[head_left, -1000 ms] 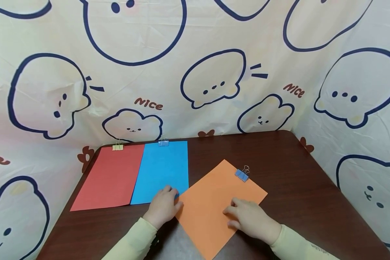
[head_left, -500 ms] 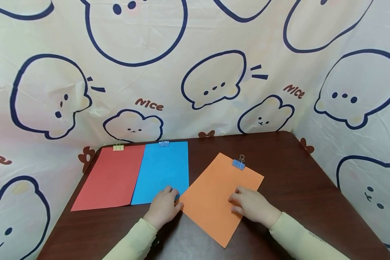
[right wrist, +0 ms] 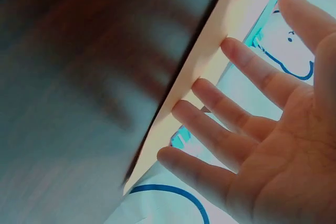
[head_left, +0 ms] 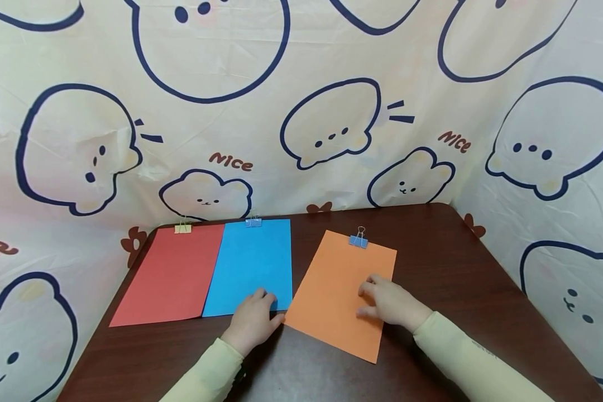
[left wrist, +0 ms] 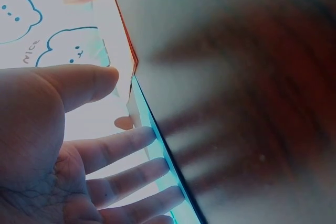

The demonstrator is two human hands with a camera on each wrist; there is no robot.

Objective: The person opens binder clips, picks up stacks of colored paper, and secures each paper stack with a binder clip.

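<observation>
An orange sheet (head_left: 331,290) with a blue binder clip (head_left: 358,241) on its far edge lies slightly turned on the table. My right hand (head_left: 394,304) rests its fingertips on the sheet's right side; in the right wrist view the fingers (right wrist: 205,127) are spread and fairly straight. My left hand (head_left: 251,321) has its fingers on the near edge of a blue sheet (head_left: 253,262), its thumb by the orange sheet's near left corner. Those fingers (left wrist: 131,177) look extended in the left wrist view. Left of the blue sheet lies a red sheet (head_left: 168,279).
A yellow binder clip (head_left: 183,229) grips the red sheet's far edge, and another blue binder clip (head_left: 253,222) the blue sheet's. Dark wood shows on the table (head_left: 457,279) to the right. A printed cloth (head_left: 326,50) hangs behind and at both sides.
The orange sheet has turned counterclockwise, its clipped edge swinging left and its near corner moving away from me. My right hand has moved forward with it. The left hand has stayed almost still.
</observation>
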